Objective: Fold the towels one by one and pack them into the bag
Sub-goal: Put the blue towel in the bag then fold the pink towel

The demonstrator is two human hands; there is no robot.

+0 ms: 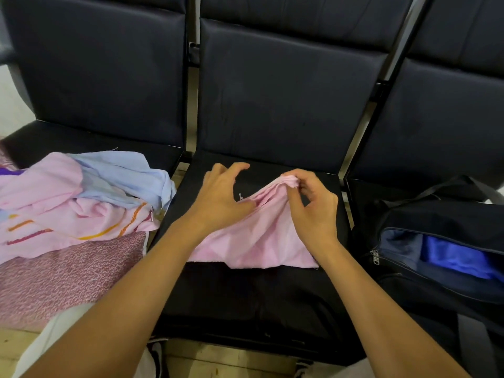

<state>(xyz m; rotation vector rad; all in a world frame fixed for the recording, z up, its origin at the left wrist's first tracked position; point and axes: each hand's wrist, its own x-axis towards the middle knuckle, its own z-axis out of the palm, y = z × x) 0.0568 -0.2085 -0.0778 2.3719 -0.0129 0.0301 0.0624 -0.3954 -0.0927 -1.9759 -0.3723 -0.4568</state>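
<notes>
On the middle seat (253, 290), the right hand (313, 205) is pinching the pink towel (256, 241) at its raised far edge while the left hand (221, 197), fingers spread, is resting beside it, the heap of towels (76, 203) on the left seat awaiting folding and the bag (447, 227) holding something blue.

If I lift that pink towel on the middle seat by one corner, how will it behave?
The pink towel is probably floppy: it tents in creases up to where the right hand pinches its edge. It looks thin and likely light, so the rest should hang and drag. Its loose threads might snag on the left hand.
</notes>
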